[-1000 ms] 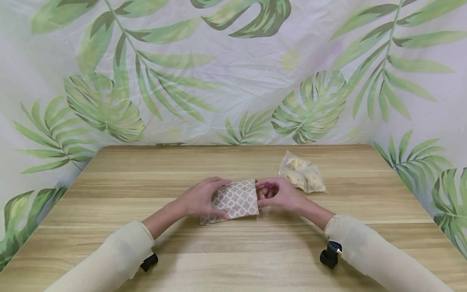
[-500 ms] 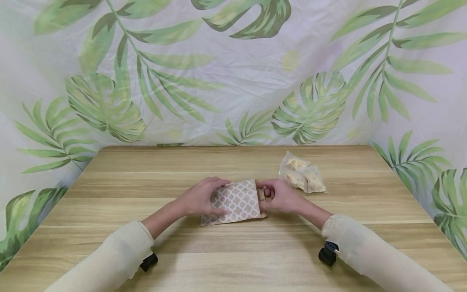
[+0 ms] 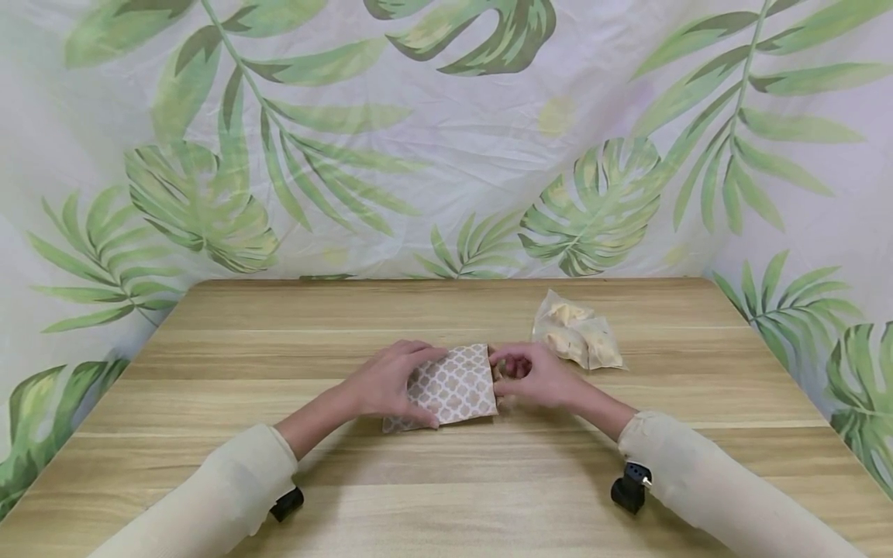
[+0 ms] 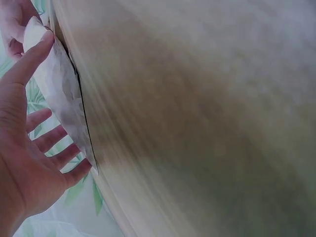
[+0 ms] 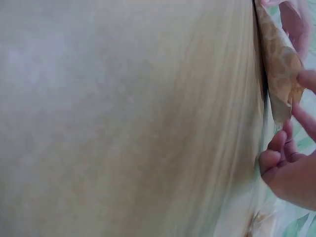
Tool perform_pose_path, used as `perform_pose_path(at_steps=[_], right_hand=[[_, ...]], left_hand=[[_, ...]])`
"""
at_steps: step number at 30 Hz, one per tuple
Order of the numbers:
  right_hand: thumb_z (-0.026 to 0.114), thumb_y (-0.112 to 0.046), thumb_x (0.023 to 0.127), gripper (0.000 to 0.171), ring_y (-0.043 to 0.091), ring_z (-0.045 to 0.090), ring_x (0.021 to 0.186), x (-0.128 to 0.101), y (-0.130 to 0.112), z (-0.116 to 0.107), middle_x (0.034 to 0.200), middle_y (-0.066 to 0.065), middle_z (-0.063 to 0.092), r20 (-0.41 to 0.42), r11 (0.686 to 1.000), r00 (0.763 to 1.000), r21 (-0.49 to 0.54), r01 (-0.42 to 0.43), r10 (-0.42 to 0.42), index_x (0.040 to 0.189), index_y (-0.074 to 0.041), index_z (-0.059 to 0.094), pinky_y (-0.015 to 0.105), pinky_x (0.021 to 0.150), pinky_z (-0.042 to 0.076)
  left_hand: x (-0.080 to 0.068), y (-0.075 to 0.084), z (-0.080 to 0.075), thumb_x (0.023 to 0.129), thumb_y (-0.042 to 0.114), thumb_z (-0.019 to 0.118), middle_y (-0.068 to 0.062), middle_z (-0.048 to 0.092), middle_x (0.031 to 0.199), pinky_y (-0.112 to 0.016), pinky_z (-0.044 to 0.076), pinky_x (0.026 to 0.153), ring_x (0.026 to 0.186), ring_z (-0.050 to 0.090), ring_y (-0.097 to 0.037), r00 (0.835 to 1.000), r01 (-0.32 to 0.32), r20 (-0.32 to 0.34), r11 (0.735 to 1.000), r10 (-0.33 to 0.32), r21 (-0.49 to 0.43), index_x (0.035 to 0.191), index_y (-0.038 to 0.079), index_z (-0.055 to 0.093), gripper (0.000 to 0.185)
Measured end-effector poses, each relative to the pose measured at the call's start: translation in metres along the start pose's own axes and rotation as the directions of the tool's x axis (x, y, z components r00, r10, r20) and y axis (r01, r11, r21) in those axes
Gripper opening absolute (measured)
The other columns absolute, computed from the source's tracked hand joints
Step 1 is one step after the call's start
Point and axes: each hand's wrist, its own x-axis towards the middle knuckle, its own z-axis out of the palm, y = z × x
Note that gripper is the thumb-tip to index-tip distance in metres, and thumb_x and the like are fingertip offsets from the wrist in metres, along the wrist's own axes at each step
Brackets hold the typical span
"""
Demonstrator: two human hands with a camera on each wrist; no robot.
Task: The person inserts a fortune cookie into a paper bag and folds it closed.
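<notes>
The paper bag (image 3: 460,381), patterned in beige and white, was found lying on the wooden table (image 3: 446,473) between the person's two hands, its right-hand end toward the right hand (image 3: 537,376). The left hand (image 3: 391,380) lay across the opposite end, fingers extended and spread at the far edge and thumb along the near edge, touching the bag without curling round it. The right hand's fingers were curled at the right-hand end, with thumb and fingertips gripping the edge; whether any tip had passed inside could not be told. The right wrist view showed this end creased. Several risks were noted. In this inspector's judgement, the paper could tear or crumple there if the right hand pulled while the left bore down too hard. Conversely, a light left hold might let the whole bag slide or twist on the smooth table. Uneven pressure between thumb and fingers could set a crooked crease. The contents, if any, were out of sight, so squeezing could crush them unnoticed. A clear bag (image 3: 593,338) of pale pieces lay just beyond the right hand; a backward sweep of the knuckles might knock it, though no contact was evident.
</notes>
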Motion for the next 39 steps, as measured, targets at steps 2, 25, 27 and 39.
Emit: perform_pose_path(at_steps=[2,25,27,39], right_hand=[[0.076,-0.007,0.091,0.025,0.013,0.055,0.081,-0.0014,-0.0007,0.0007,0.093,0.009,0.067,-0.014,0.999,1.000,0.033,0.000,0.001,0.113,0.006,0.073,0.023,0.070,0.047],[0.066,-0.002,0.099,0.012,0.016,0.055,0.083,0.0021,-0.0037,0.0043,0.092,0.006,0.068,0.012,0.957,0.995,0.274,-0.096,0.096,0.102,0.009,0.071,0.022,0.067,0.046],[0.067,-0.002,0.098,0.011,0.016,0.056,0.083,0.0018,-0.0029,0.0036,0.092,0.006,0.068,0.003,0.968,0.996,0.234,-0.088,0.090,0.102,0.007,0.072,0.022,0.069,0.046],[0.086,-0.009,0.081,0.043,0.012,0.046,0.068,0.0001,0.0010,-0.0002,0.077,0.002,0.055,0.030,0.991,0.999,-0.131,0.015,-0.011,0.118,0.008,0.072,0.023,0.060,0.039]], left_hand=[[0.0000,0.0006,-0.0001,0.069,0.053,0.092,-0.017,0.059,0.143,-0.055,0.047,0.109,0.132,0.054,-0.037,1.000,-0.002,-0.002,1.000,0.002,0.010,0.150,0.006,0.053,0.101],[0.0002,0.0022,0.0003,0.067,0.053,0.095,-0.014,0.062,0.142,-0.054,0.046,0.111,0.131,0.056,-0.036,0.999,0.028,-0.024,0.999,-0.027,0.015,0.150,0.007,0.053,0.103],[0.0002,0.0021,0.0003,0.067,0.052,0.095,-0.015,0.062,0.142,-0.054,0.046,0.111,0.131,0.056,-0.036,0.999,0.035,-0.025,0.999,-0.035,0.003,0.149,0.007,0.054,0.102],[-0.0019,0.0022,0.0002,0.068,0.045,0.097,-0.014,0.062,0.142,-0.054,0.044,0.112,0.132,0.055,-0.035,0.996,0.066,-0.050,0.995,-0.070,-0.077,0.147,0.005,0.056,0.097]])
